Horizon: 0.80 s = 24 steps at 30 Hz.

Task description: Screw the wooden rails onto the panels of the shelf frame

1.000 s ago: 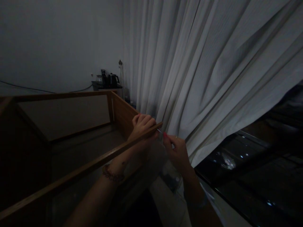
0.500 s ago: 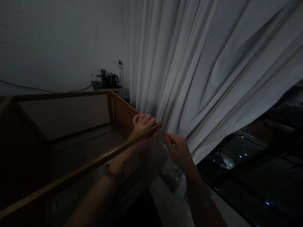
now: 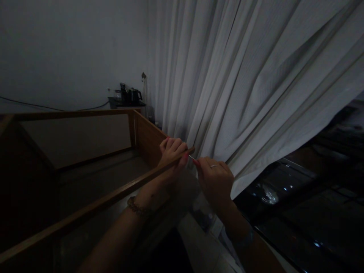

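My left hand (image 3: 172, 151) is curled round the near right corner of a wooden frame (image 3: 99, 199), its fingers wrapped over the top rail. My right hand (image 3: 214, 180) is closed in a pinch on a thin metal tool (image 3: 192, 157) whose tip points at that corner, just beside the left fingers. A ring shows on the right hand. A beaded bracelet (image 3: 137, 207) sits on my left wrist. The room is dim and the tool's tip is hard to make out.
A white curtain (image 3: 241, 83) hangs right behind the frame's corner. A dark glossy surface (image 3: 298, 212) lies at the right. On a small table by the far wall stands a kettle (image 3: 134, 94).
My right hand has turned and shifted slightly right, showing more of its back and the ring. The left hand has kept its grip on the corner.
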Each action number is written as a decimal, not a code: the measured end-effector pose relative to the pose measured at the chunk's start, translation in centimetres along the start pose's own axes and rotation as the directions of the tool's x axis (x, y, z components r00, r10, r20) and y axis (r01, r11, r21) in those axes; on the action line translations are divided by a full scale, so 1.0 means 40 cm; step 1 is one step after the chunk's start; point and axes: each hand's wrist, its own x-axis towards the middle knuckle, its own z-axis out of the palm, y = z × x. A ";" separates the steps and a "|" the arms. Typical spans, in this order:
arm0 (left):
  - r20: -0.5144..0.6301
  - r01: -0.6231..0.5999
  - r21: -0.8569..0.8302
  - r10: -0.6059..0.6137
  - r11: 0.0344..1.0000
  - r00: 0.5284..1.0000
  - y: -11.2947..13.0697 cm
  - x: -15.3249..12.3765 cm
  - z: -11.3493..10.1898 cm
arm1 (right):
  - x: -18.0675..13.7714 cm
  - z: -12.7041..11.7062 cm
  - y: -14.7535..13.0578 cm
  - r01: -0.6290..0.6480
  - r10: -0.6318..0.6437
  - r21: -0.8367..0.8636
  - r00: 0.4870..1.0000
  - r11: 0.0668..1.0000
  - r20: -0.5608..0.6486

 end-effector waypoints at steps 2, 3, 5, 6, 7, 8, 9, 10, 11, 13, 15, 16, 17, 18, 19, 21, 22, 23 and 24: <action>-0.021 0.008 -0.009 -0.008 1.000 1.000 0.002 0.002 0.001 | -0.008 0.023 0.005 0.004 -0.003 0.054 1.000 0.999 -0.029; -0.016 0.014 -0.015 -0.014 1.000 1.000 0.004 0.003 0.000 | -0.013 0.036 0.007 0.004 0.001 0.107 0.999 0.994 -0.041; 0.009 0.025 -0.028 -0.025 0.999 1.000 0.010 0.005 -0.006 | -0.024 0.063 0.009 -0.020 0.037 0.289 0.998 0.957 -0.052; 0.022 0.033 -0.036 -0.032 0.999 0.999 0.012 0.006 -0.010 | -0.030 0.075 0.008 -0.050 0.074 0.413 0.996 0.909 -0.042; 0.033 0.042 -0.044 -0.041 0.998 0.999 0.015 0.008 -0.014 | -0.035 0.086 0.004 -0.097 0.123 0.543 0.992 0.834 -0.012; 0.040 0.052 -0.049 -0.050 0.997 0.998 0.017 0.009 -0.018 | -0.040 0.094 -0.002 -0.157 0.175 0.666 0.984 0.729 0.040; 0.039 0.060 -0.053 -0.058 0.997 0.998 0.020 0.010 -0.021 | -0.043 0.099 -0.010 -0.225 0.226 0.768 0.968 0.600 0.108; 0.043 0.063 -0.057 -0.061 0.996 0.997 0.021 0.011 -0.023 | -0.046 0.102 -0.020 -0.290 0.268 0.841 0.946 0.457 0.181; 0.050 0.063 -0.059 -0.060 0.996 0.997 0.023 0.012 -0.024 | -0.047 0.103 -0.030 -0.341 0.301 0.887 0.921 0.311 0.248; 0.046 0.068 -0.066 -0.065 0.996 0.997 0.026 0.013 -0.024 | -0.046 0.098 -0.051 -0.401 0.343 0.915 0.867 0.049 0.362; 0.022 0.081 -0.073 -0.080 0.994 0.997 0.029 0.014 -0.023 | -0.042 0.090 -0.069 -0.434 0.363 0.883 0.805 -0.181 0.470; 0.010 0.088 -0.076 -0.087 0.993 0.996 0.031 0.014 -0.023 | -0.039 0.086 -0.076 -0.444 0.363 0.843 0.764 -0.304 0.534; -0.003 0.092 -0.079 -0.093 0.993 0.996 0.032 0.014 -0.023 | -0.037 0.081 -0.084 -0.444 0.347 0.784 0.721 -0.434 0.600; -0.005 0.090 -0.082 -0.091 0.993 0.996 0.034 0.014 -0.024 | -0.035 0.076 -0.091 -0.429 0.316 0.710 0.681 -0.558 0.660; -0.005 0.087 -0.085 -0.088 0.993 0.996 0.035 0.015 -0.024 | -0.034 0.070 -0.097 -0.399 0.279 0.631 0.651 -0.665 0.706; 0.002 0.080 -0.087 -0.080 0.993 0.997 0.037 0.015 -0.023 | -0.034 0.054 -0.111 -0.327 0.210 0.497 0.625 -0.803 0.751; 0.004 0.079 -0.084 -0.079 0.993 0.997 0.036 0.015 -0.022 | -0.034 0.046 -0.118 -0.295 0.191 0.454 0.622 -0.841 0.759; 0.002 0.077 -0.076 -0.077 0.994 0.997 0.035 0.015 -0.020 | -0.033 0.037 -0.125 -0.268 0.183 0.424 0.620 -0.865 0.763; -0.007 0.076 -0.063 -0.077 0.995 0.997 0.034 0.014 -0.018 | -0.032 0.028 -0.132 -0.247 0.181 0.404 0.612 -0.881 0.770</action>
